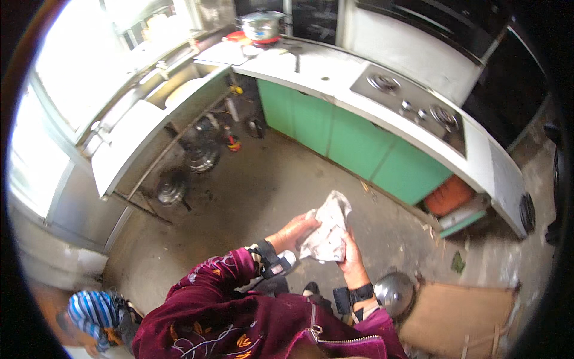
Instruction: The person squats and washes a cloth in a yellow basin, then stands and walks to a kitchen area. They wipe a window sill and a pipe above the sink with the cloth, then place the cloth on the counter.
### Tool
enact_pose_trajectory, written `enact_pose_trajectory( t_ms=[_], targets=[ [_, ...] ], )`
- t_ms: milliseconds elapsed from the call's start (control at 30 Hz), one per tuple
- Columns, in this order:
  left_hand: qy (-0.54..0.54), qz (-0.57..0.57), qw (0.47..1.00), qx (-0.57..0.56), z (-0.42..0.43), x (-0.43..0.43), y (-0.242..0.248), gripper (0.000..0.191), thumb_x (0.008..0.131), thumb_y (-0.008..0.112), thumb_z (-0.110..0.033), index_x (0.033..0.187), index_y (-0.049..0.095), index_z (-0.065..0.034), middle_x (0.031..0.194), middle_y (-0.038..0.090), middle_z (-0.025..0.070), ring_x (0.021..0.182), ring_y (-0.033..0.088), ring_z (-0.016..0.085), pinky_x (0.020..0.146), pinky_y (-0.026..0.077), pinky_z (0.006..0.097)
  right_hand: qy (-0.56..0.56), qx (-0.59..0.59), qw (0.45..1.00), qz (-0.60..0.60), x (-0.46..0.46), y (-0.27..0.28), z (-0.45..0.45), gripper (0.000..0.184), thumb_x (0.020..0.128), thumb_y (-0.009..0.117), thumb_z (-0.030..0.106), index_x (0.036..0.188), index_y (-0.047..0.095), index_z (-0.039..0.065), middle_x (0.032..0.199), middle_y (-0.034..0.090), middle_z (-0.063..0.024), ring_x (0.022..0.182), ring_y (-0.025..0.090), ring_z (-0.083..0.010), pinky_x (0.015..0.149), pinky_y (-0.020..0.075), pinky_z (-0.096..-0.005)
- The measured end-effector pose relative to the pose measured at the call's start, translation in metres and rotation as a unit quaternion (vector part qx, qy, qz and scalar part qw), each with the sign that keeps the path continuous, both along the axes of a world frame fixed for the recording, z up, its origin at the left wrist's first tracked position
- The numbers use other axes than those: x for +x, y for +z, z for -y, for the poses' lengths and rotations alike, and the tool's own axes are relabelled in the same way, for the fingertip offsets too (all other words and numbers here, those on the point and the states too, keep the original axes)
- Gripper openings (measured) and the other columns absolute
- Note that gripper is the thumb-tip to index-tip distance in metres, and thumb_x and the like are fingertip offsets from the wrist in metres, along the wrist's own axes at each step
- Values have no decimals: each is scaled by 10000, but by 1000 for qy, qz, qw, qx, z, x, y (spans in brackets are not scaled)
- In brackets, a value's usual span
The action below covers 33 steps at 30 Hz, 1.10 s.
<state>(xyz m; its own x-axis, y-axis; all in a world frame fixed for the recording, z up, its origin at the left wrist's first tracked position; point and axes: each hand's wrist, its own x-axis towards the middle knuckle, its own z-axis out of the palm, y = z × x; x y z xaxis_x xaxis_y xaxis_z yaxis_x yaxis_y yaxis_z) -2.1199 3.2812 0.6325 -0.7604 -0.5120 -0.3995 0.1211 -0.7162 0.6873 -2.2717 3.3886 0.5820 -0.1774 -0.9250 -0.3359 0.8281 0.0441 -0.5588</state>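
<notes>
A crumpled white cloth (326, 231) with faint dark marks is stretched between my two hands above the concrete floor. My left hand (298, 229) grips its left side, the fingers partly hidden behind the folds. On the cloth's right edge, my right hand (352, 256) pinches with the thumb in front. Both wrists carry black straps, below the sleeves of a maroon zipped jacket (278, 323). Below my right hand, near my feet, a round shiny metal lid or pan (394, 291) rests on the floor.
Green cabinets (314, 121) under a white counter hold a two-burner gas hob (408, 107) and a steel pot (261, 28). At left stands a sink unit (130, 134) with pans (172, 186) beneath. A brown board (462, 309) lies lower right. Another person in blue stripes (94, 309) is lower left.
</notes>
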Motion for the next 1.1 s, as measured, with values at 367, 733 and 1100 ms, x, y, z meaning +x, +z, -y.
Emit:
enact_pose_trajectory(
  t_ms=[367, 733, 1100],
  targets=[
    [148, 12, 987, -66, 84, 61, -19, 409, 849, 545, -161, 1227, 486, -14, 1115, 584, 77, 990, 573, 149, 888, 457, 293, 209, -38, 976, 52, 32, -2, 140, 564, 843, 540, 41, 1366, 338, 102, 1257, 500, -105, 1112, 532, -246, 921, 480, -380],
    [280, 16, 957, -70, 213, 154, -3, 386, 872, 534, -146, 1227, 508, 1, 1123, 602, 91, 971, 597, 159, 833, 489, 295, 339, -7, 940, 35, 111, 16, 330, 498, 861, 501, 23, 1342, 376, 69, 1259, 514, -116, 1135, 532, -256, 955, 463, -398],
    [394, 15, 917, -55, 289, 194, -10, 475, 846, 567, -144, 1288, 460, -7, 1227, 554, 94, 1087, 555, 185, 946, 438, 320, 445, -21, 892, 75, 156, 13, 447, 517, 843, 526, 10, 1336, 370, 25, 1257, 514, -114, 1150, 516, -243, 990, 426, -388]
  ],
)
